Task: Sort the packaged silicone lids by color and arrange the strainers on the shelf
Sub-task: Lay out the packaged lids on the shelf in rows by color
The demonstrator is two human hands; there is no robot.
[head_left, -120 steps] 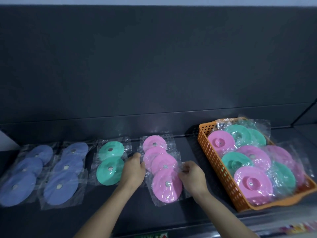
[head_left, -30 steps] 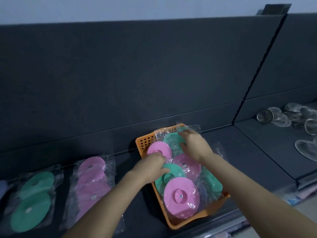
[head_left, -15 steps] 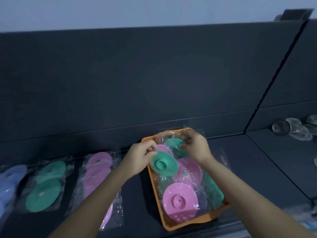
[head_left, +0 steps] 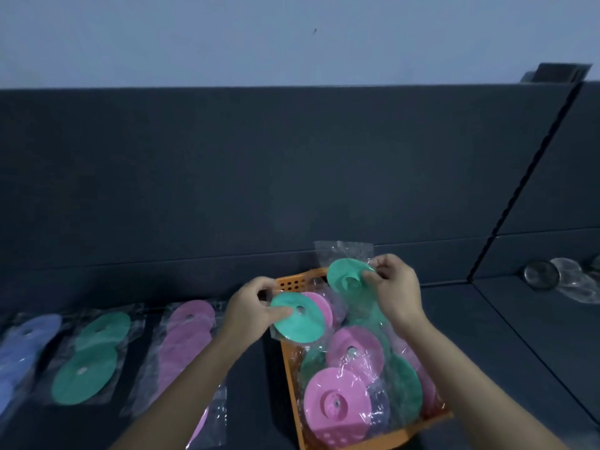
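Moved: right hand (head_left: 394, 290) had raised its green lid (head_left: 347, 276) clear of the basket (head_left: 293, 282).
Right fingers (head_left: 376, 279): pinched that lid's rim.
Left hand (head_left: 250, 311): gripped a second lid (head_left: 297, 318) above the basket's left edge.
Shelf (head_left: 493, 345): sorted rows (head_left: 87, 362) left, strainers (head_left: 540, 274) far right.

Dark grey shelf (head_left: 470, 336), two bays. Left bay, from the left: bagged blue lids (head_left: 29, 339), green lids (head_left: 87, 368) and pink lids (head_left: 185, 339) in overlapping rows, then orange basket (head_left: 292, 284). Right bay: strainers (head_left: 542, 275) clustered near the back panel.
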